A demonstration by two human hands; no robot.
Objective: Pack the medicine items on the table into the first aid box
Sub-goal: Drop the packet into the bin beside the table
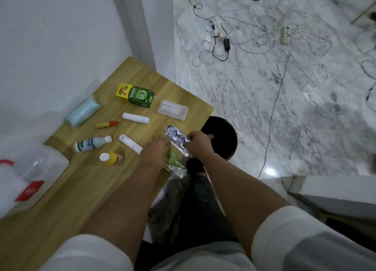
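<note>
Right hand (198, 143) fingers pinch silver blister strip (177, 140).

dim, cool indoor light | glare spot on floor (269, 171) | motion blur throughout | wide-angle bending at edges

Silver blister strip (177, 140) lifted off table edge, green strip (172, 158) beneath.

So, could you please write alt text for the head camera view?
The right hand grips a silver blister strip at the wooden table edge; the left hand rests beside it. Bottles, tubes and a green box lie beyond.
</note>
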